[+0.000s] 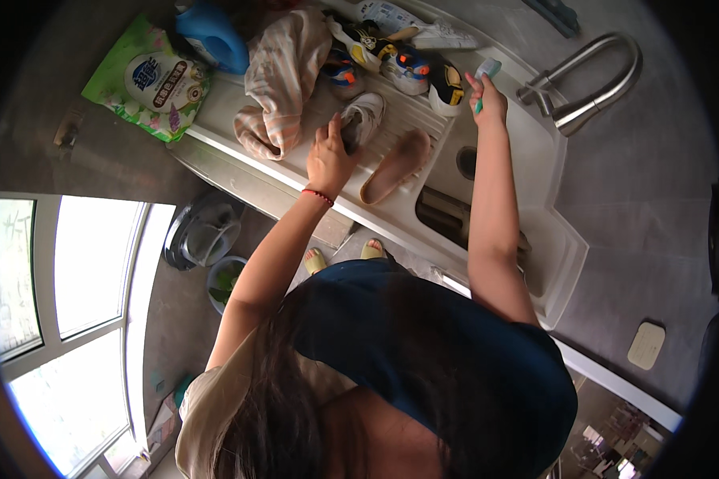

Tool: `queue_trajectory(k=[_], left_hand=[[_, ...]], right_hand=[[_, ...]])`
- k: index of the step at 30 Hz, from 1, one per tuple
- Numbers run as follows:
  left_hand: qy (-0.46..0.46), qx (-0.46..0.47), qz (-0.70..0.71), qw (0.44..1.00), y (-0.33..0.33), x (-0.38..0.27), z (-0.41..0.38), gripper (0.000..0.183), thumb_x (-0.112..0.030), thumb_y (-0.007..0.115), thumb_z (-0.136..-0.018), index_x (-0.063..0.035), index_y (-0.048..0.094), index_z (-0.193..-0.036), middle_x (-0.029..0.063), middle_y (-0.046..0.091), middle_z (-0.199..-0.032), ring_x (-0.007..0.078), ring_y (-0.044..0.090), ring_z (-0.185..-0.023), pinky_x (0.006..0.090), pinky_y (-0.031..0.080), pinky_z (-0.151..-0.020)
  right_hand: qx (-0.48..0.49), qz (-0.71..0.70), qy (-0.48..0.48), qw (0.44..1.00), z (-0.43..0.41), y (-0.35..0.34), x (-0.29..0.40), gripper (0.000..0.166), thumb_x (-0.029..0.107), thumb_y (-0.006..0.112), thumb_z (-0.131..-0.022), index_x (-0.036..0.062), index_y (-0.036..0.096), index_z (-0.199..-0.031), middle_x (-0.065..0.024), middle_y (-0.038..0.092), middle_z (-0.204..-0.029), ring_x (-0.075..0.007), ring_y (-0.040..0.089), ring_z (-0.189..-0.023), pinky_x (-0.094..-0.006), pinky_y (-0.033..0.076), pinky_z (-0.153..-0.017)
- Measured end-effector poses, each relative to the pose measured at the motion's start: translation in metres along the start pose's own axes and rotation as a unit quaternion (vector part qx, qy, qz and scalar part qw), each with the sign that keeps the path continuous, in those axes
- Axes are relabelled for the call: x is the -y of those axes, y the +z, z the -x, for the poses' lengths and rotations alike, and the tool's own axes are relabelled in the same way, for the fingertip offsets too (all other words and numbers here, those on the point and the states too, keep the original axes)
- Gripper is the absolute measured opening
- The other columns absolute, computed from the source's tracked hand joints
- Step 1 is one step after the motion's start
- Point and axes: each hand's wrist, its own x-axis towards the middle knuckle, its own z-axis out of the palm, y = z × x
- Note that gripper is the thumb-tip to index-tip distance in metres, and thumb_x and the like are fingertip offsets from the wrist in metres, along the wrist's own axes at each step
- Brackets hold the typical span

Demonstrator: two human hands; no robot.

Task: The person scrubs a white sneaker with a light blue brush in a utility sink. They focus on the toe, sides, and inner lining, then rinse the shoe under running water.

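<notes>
On the ribbed washboard of the sink, my left hand [331,157] rests at the opening of a white shoe [364,120]; whether its fingers grip the shoe I cannot tell. A brown insole [397,166] lies just right of that shoe. My right hand [489,103] is raised over the sink basin [530,149], closed on a scrubbing brush [489,67] with a green handle. Behind the white shoe stand several sports shoes, among them a blue and orange one [408,70] and a black and yellow one [446,87]. A striped cloth [284,78] is heaped to the left.
A green detergent bag [153,81] and a blue jug [213,39] stand at the back left. The metal faucet [599,84] arches at the right of the basin. A drain hole [466,161] shows in the basin. A pale soap-like bar [647,345] sits at the right.
</notes>
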Motion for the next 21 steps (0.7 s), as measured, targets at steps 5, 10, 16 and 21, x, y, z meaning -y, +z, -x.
queue_trajectory(k=[5, 10, 16, 21], left_hand=[[0.03, -0.014, 0.037, 0.999, -0.009, 0.018, -0.025, 0.059, -0.021, 0.07, -0.062, -0.0077, 0.046, -0.114, 0.0184, 0.062, -0.087, 0.0359, 0.06, -0.08, 0.0421, 0.048, -0.072], [0.028, 0.067, 0.125, 0.989, -0.035, -0.002, -0.037, 0.063, -0.023, 0.077, -0.06, -0.007, 0.05, -0.115, 0.0163, 0.064, -0.088, 0.0303, 0.063, -0.081, 0.0364, 0.05, -0.069], [0.225, 0.048, 0.113, 0.967, 0.003, -0.028, 0.011, 0.076, -0.012, 0.068, -0.067, -0.0149, 0.033, -0.134, 0.0157, 0.052, -0.12, 0.0326, 0.052, -0.105, 0.0386, 0.044, -0.087], [0.317, 0.078, 0.035, 0.945, 0.013, -0.016, 0.019, 0.051, -0.02, 0.063, -0.072, -0.0125, 0.05, -0.12, 0.0079, 0.048, -0.125, 0.0328, 0.044, -0.116, 0.0382, 0.038, -0.096]], right_hand=[[0.003, 0.017, -0.019, 1.0, 0.094, -0.041, -0.032, 0.022, 0.019, 0.053, -0.088, 0.002, 0.05, -0.101, -0.0118, 0.062, -0.087, -0.0057, 0.036, -0.042, -0.0207, 0.029, -0.037], [-0.005, 0.094, -0.004, 0.996, 0.173, -0.061, -0.061, 0.029, 0.023, 0.054, -0.088, 0.0042, 0.05, -0.11, -0.0069, 0.056, -0.073, -0.0059, 0.037, -0.04, -0.0212, 0.028, -0.036], [0.03, 0.216, -0.032, 0.975, 0.221, -0.061, -0.074, 0.042, 0.03, 0.045, -0.093, 0.0095, 0.04, -0.13, 0.0005, 0.043, -0.058, -0.0048, 0.035, -0.04, -0.021, 0.028, -0.035], [0.092, 0.357, -0.116, 0.922, 0.238, -0.035, -0.071, 0.041, 0.026, 0.04, -0.095, 0.0214, 0.034, -0.136, 0.0045, 0.034, -0.055, -0.0035, 0.031, -0.039, -0.0219, 0.028, -0.035]])
